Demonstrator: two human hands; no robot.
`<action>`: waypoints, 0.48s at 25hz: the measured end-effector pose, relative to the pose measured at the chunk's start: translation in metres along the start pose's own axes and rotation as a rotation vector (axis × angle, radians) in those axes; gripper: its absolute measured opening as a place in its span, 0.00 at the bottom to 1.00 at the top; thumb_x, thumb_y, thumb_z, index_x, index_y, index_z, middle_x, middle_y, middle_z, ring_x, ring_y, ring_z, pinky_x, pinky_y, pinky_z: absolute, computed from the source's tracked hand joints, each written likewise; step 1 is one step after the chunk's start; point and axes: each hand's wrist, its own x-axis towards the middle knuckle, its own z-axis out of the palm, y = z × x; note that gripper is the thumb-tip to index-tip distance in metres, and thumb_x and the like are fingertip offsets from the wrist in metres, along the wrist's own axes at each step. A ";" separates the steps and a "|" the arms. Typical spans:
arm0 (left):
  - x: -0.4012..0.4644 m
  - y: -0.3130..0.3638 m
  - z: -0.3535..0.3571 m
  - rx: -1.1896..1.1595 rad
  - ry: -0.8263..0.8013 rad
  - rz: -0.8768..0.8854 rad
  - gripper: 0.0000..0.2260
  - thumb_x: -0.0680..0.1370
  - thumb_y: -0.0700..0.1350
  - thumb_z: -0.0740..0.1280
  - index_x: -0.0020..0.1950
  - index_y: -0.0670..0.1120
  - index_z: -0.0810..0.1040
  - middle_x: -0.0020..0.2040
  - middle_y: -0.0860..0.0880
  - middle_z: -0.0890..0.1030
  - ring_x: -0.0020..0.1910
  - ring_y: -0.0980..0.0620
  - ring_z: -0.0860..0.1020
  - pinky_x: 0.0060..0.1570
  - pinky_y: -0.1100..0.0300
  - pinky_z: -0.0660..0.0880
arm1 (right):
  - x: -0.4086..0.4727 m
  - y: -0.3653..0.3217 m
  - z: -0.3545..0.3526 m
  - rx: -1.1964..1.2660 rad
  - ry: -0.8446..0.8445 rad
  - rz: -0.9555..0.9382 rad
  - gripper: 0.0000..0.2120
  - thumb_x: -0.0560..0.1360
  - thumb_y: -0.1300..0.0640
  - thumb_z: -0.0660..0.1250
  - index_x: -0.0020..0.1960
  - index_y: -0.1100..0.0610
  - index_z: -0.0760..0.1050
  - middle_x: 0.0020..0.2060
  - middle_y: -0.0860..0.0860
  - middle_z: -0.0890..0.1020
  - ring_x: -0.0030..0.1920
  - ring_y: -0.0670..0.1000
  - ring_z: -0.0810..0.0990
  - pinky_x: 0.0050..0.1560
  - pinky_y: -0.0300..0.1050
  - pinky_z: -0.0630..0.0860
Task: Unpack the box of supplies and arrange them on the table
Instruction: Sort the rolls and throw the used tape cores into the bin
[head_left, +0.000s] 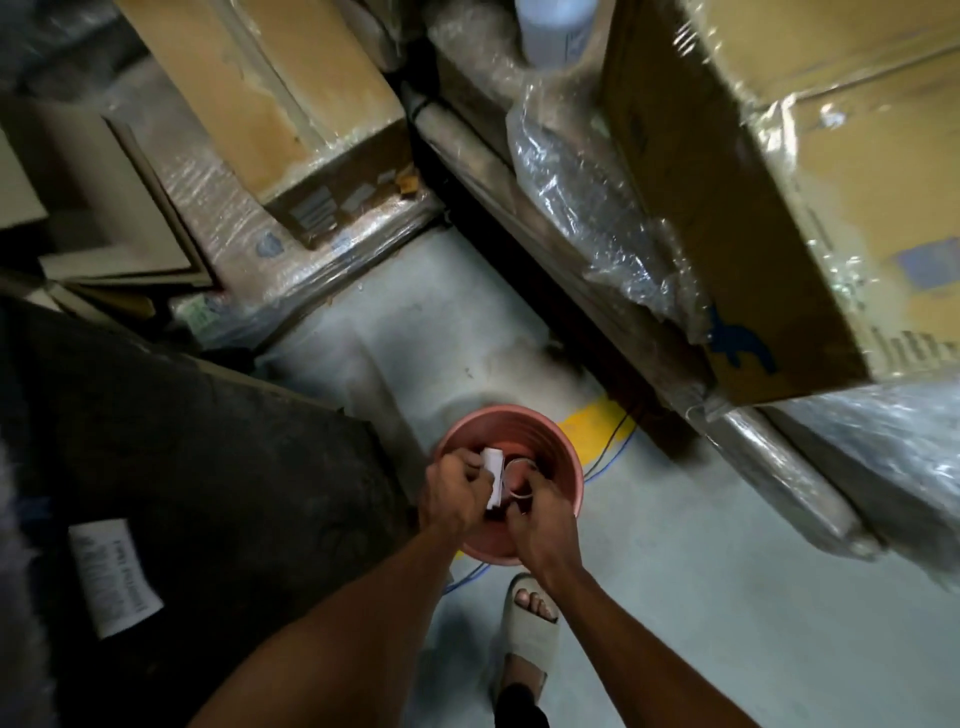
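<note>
A pink round tub (519, 431) stands on the grey floor just in front of me, and both my hands reach down into it. My left hand (454, 493) grips a small white packet (493, 475) at the tub's left side. My right hand (540, 512) has its fingers curled round a pale tape roll (519, 480) at the tub's middle. The bottom of the tub is mostly hidden by my hands.
Plastic-wrapped cardboard boxes (810, 182) crowd the right and the far side (280, 119). A dark bulky bag with a white label (111, 577) fills the left. Blue cables (613, 457) and a yellow floor mark (592, 428) lie beside the tub. My sandalled foot (530, 618) stands below it.
</note>
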 end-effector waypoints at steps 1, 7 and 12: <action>-0.006 0.006 -0.007 0.006 -0.003 0.020 0.08 0.73 0.44 0.71 0.50 0.45 0.84 0.49 0.46 0.85 0.51 0.45 0.82 0.53 0.59 0.77 | -0.005 -0.011 -0.008 0.009 0.017 -0.004 0.22 0.74 0.54 0.62 0.66 0.57 0.73 0.56 0.53 0.83 0.56 0.55 0.80 0.57 0.48 0.76; -0.059 0.055 -0.058 0.026 0.000 0.086 0.08 0.73 0.45 0.70 0.51 0.49 0.84 0.52 0.49 0.85 0.57 0.47 0.80 0.59 0.61 0.73 | -0.050 -0.080 -0.065 -0.012 0.092 -0.114 0.25 0.72 0.48 0.55 0.61 0.58 0.78 0.56 0.57 0.83 0.57 0.59 0.80 0.60 0.50 0.75; -0.122 0.099 -0.120 0.001 0.046 0.109 0.09 0.69 0.50 0.67 0.46 0.52 0.83 0.47 0.50 0.86 0.51 0.47 0.83 0.53 0.58 0.79 | -0.112 -0.131 -0.111 -0.028 0.100 -0.140 0.28 0.70 0.51 0.57 0.67 0.60 0.75 0.60 0.58 0.82 0.61 0.60 0.79 0.65 0.53 0.73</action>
